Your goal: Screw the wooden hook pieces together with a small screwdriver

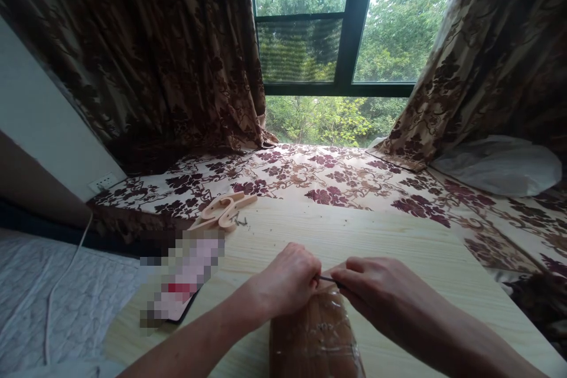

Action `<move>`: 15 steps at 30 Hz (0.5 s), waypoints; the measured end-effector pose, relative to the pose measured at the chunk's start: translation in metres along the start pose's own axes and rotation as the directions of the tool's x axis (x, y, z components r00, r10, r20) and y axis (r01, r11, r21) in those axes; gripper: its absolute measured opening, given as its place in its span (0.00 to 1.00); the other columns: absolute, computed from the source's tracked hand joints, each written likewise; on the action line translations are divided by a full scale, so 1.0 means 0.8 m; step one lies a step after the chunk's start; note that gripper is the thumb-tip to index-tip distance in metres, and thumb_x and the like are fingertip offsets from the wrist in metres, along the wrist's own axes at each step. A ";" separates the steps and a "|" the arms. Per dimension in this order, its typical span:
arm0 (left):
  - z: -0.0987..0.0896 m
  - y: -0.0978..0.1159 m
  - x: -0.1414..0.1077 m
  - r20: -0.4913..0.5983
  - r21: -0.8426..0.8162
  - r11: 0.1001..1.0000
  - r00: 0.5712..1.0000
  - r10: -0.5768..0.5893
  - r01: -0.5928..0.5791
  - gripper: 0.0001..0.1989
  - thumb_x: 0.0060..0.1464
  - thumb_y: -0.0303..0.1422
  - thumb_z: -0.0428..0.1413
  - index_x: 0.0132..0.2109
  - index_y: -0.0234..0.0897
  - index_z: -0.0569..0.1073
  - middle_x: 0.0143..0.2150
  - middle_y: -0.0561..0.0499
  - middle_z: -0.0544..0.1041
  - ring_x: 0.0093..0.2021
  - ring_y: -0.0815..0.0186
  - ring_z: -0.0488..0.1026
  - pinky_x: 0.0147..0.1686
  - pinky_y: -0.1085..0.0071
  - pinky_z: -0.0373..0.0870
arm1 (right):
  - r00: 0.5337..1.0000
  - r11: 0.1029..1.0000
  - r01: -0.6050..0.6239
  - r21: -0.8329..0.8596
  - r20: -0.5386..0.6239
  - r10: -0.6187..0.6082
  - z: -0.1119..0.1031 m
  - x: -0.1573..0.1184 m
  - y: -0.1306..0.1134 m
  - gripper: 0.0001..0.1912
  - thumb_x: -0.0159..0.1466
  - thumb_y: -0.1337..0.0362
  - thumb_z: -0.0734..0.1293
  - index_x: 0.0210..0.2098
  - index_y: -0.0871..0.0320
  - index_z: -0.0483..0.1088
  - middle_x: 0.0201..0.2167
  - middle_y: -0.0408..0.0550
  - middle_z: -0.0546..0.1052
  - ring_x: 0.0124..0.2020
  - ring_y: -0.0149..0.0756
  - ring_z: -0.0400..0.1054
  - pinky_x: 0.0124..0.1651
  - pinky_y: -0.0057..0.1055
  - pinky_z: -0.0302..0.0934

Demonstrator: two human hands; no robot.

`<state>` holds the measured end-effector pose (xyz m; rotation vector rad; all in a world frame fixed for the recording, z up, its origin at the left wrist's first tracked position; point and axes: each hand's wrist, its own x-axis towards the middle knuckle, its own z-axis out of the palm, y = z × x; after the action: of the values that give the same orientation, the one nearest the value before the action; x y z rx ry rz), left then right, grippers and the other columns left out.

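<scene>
Both hands meet over the near middle of the table, just above the far end of a brown block-like package (pixel 313 336) with shiny clear tape on it. A thin dark rod (pixel 326 279) spans the gap between them. My left hand (pixel 290 277) is closed in a fist at the rod's left end. From the other side, my right hand (pixel 376 283) grips it with curled fingers. A tan flat piece (pixel 325 287) shows in part beneath the rod; how it is held is hidden. The rod's ends are covered by my fingers, so its kind does not show.
Curved tan wooden pieces (pixel 221 212) lie at the table's far left, beside several small screws (pixel 241 221). Nearer is a flat, blurred-out object with a dark edge (pixel 188 307). Beyond the pale wooden table (pixel 425 248) is a floral-covered ledge (pixel 328 177) with a white plastic bag (pixel 496 165).
</scene>
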<state>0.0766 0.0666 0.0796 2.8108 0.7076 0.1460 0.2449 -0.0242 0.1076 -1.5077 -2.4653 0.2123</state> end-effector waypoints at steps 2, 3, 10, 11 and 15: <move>-0.001 0.001 0.000 0.000 0.000 1.000 1.000 -0.002 0.002 0.10 0.47 0.23 0.51 0.23 0.37 0.73 0.22 0.50 0.76 0.26 0.65 0.71 0.35 0.72 0.65 | 1.000 1.000 -0.007 0.008 0.012 0.007 -0.001 0.000 0.000 0.15 0.65 0.73 0.56 0.32 0.58 0.72 0.25 0.45 0.73 0.25 0.30 0.67 0.28 0.27 0.55; -0.001 0.001 0.000 0.001 0.001 1.000 1.000 -0.003 0.003 0.10 0.47 0.23 0.51 0.23 0.37 0.73 0.22 0.50 0.76 0.26 0.65 0.71 0.35 0.72 0.65 | 1.000 1.000 -0.012 0.012 0.016 0.011 -0.002 0.000 0.001 0.14 0.65 0.73 0.56 0.31 0.58 0.72 0.25 0.46 0.73 0.25 0.30 0.67 0.28 0.27 0.56; -0.002 0.002 0.002 0.026 0.010 1.000 1.000 -0.002 0.002 0.10 0.48 0.24 0.52 0.23 0.37 0.73 0.22 0.50 0.76 0.26 0.65 0.71 0.35 0.71 0.64 | 0.999 1.000 -0.025 0.018 0.041 0.025 -0.006 -0.001 0.001 0.13 0.64 0.73 0.57 0.29 0.58 0.72 0.24 0.45 0.72 0.26 0.30 0.67 0.29 0.26 0.56; -0.003 0.002 0.003 0.028 0.013 1.000 1.000 -0.004 0.004 0.10 0.48 0.24 0.53 0.23 0.37 0.72 0.22 0.50 0.76 0.27 0.65 0.71 0.36 0.71 0.64 | 0.999 1.000 -0.023 0.019 0.039 0.023 -0.006 -0.001 0.001 0.13 0.64 0.73 0.58 0.30 0.58 0.72 0.24 0.45 0.72 0.26 0.30 0.67 0.29 0.26 0.56; -0.007 0.003 0.005 0.041 0.013 1.000 0.999 -0.022 0.022 0.09 0.49 0.26 0.55 0.22 0.37 0.71 0.22 0.52 0.75 0.31 0.64 0.71 0.42 0.66 0.61 | 1.000 1.000 -0.020 0.023 0.019 0.020 -0.005 -0.001 0.002 0.12 0.64 0.73 0.58 0.32 0.57 0.72 0.24 0.45 0.72 0.25 0.30 0.66 0.28 0.26 0.54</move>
<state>0.0805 0.0680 0.0860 2.8084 0.7325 0.0800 0.2476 -0.0242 0.1108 -1.5282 -2.4548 0.2586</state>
